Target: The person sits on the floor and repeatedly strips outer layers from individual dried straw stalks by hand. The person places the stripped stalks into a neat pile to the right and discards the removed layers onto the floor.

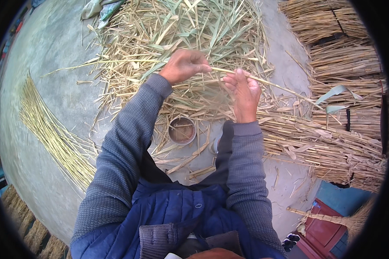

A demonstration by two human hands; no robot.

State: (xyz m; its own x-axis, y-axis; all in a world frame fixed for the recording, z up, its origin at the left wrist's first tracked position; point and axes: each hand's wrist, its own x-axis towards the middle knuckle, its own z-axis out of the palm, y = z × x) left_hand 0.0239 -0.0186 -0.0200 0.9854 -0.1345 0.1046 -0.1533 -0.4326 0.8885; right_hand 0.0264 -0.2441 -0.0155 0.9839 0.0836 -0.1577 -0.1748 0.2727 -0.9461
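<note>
A long, thin reed stalk (285, 89) runs across in front of me, with a few green leaves left at its right end and a thin tip far to the left. My left hand (186, 65) is closed round it near the middle. Just to the right, my right hand (243, 88) pinches the same stalk between thumb and fingers. Below both hands lies a broad heap of stripped leaves and husks (212, 39), green at the far side and straw-coloured nearer me. A small round tin (182, 131) stands on the floor between my feet.
To my left, a sheaf of cleaned yellow-green stalks (58, 134) lies on the grey concrete floor (43, 52). Loose unstripped reeds (315, 138) spread to my right, beside stacked, tied reed bundles (345, 60). A straw broom (345, 221) rests at the lower right near a dark red panel (322, 220).
</note>
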